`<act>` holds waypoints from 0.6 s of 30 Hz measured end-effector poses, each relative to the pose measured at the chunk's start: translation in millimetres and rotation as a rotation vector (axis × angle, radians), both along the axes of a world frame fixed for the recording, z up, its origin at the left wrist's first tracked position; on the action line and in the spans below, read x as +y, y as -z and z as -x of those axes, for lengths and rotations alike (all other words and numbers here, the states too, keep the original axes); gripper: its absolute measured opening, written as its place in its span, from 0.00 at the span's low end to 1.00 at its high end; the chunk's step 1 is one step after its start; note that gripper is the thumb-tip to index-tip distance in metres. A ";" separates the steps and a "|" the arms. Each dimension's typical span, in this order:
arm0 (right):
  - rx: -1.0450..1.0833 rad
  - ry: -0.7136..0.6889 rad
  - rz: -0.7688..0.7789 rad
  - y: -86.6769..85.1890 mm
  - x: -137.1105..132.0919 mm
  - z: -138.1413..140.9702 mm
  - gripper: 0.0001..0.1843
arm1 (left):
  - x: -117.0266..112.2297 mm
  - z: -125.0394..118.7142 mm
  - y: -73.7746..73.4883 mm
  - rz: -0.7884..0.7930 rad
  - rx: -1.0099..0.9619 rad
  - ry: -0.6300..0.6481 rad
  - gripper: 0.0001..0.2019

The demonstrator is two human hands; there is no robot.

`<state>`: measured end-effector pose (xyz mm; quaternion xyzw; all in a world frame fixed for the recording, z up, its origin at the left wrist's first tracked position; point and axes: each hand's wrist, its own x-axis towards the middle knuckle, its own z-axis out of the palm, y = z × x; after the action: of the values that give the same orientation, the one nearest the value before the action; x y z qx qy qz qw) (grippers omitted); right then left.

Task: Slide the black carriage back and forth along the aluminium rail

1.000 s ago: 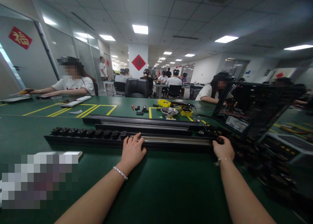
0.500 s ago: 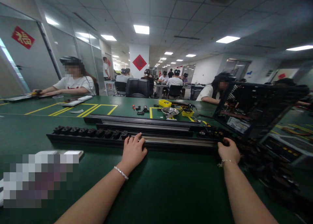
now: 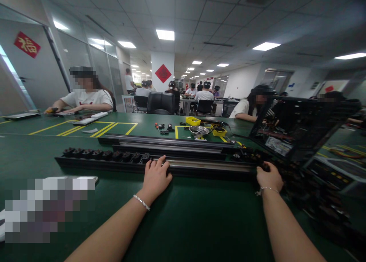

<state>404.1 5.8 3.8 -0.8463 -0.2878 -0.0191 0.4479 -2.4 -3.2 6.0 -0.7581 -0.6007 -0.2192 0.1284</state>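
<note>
A long black rail [image 3: 200,167] lies across the green table [image 3: 185,224] in front of me, with several black clips [image 3: 105,154] seated along its left half. My left hand [image 3: 156,176] rests on the rail's middle, fingers stretched flat over it. At the rail's right end, my right hand [image 3: 268,176] has its fingers curled around a small black part [image 3: 264,165]. Both wrists wear thin bracelets.
Two more black rails [image 3: 168,144] lie just behind. A pile of black parts [image 3: 309,189] and a tilted black crate [image 3: 297,127] sit to the right. Yellow bins [image 3: 192,120], a metal bowl [image 3: 198,130] and small tools lie farther back. Other people sit at the tables beyond.
My right hand has shifted slightly right along the rail's end. My left hand has stayed in place. The person at the far left has drawn their arms in.
</note>
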 end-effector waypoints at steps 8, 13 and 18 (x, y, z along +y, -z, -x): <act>0.004 0.019 -0.033 2.6 0.0 -2.4 0.23 | -0.7 0.0 -0.1 -0.004 0.004 -0.003 0.13; 0.004 0.037 -0.033 2.2 -1.3 -2.7 0.23 | -1.0 0.2 0.6 -0.023 0.019 -0.006 0.13; 0.010 0.047 -0.035 2.9 -0.4 -4.5 0.23 | -1.2 -0.2 -0.3 -0.009 0.018 -0.013 0.13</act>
<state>408.6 5.4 0.9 -0.8449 -0.2650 -0.0305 0.4637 -2.2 -4.4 6.4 -0.7557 -0.6032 -0.2139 0.1385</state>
